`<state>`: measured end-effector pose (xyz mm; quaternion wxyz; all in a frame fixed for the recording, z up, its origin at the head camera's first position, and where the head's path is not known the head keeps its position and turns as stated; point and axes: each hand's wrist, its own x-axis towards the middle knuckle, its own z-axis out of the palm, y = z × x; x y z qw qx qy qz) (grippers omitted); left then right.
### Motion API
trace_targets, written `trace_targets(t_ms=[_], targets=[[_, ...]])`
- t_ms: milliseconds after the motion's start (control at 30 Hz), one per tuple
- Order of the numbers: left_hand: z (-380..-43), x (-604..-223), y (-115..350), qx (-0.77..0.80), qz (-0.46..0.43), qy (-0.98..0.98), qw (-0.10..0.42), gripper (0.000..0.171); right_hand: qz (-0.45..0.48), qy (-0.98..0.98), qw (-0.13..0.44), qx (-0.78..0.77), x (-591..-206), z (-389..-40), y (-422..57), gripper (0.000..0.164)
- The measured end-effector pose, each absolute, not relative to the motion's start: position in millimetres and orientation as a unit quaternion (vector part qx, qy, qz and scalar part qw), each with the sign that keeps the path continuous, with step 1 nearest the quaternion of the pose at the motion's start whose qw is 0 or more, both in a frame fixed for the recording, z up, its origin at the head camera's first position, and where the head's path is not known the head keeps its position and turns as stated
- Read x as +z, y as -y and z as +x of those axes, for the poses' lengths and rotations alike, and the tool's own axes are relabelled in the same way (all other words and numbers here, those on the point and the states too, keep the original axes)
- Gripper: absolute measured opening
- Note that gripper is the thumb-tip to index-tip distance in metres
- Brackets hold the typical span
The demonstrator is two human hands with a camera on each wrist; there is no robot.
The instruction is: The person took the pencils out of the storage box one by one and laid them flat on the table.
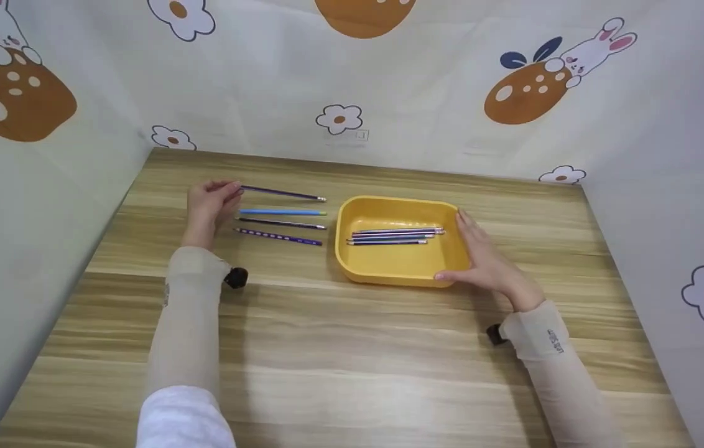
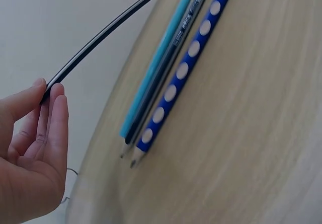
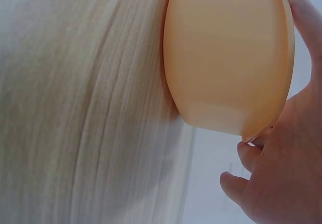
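Observation:
My left hand [image 1: 206,202] pinches one end of a dark striped pencil [image 1: 283,193] between thumb and fingertips; the pencil's eraser end points right. In the left wrist view the pencil [image 2: 95,43] slants up from the fingers. Below it on the table lie a light blue pencil [image 1: 283,212], a dark pencil [image 1: 283,223] and a blue pencil with pale dots [image 1: 280,236], roughly side by side. My right hand [image 1: 492,264] grips the right end of a yellow plastic basin [image 1: 383,279], thumb at the front corner. Several striped pencils [image 1: 389,236] lie together inside the basin.
The wood-grain table [image 1: 339,361] runs up to a white curtain [image 1: 252,81] printed with rabbits and flowers, which stands behind and along both sides. Black wrist cameras [image 1: 236,277] sit on both sleeves.

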<state>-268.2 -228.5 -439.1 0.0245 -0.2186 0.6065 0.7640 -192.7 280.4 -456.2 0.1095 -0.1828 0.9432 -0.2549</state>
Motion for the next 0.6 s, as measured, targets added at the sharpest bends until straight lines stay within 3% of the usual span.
trace_targets(t_ms=[133,333,600], targets=[[-271,-449,233,0.752,-0.242,-0.611,0.044,0.011,-0.191,-0.943,0.100,-0.253,-457,-192,-280,0.128],[-278,-463,235,0.716,-0.224,-0.659,0.053,0.030,-0.180,-0.943,0.105,-0.260,-456,-191,-280,0.129],[-282,-472,234,0.613,-0.191,-0.765,0.043,0.035,-0.176,-0.943,0.108,-0.261,-455,-192,-280,0.130]])
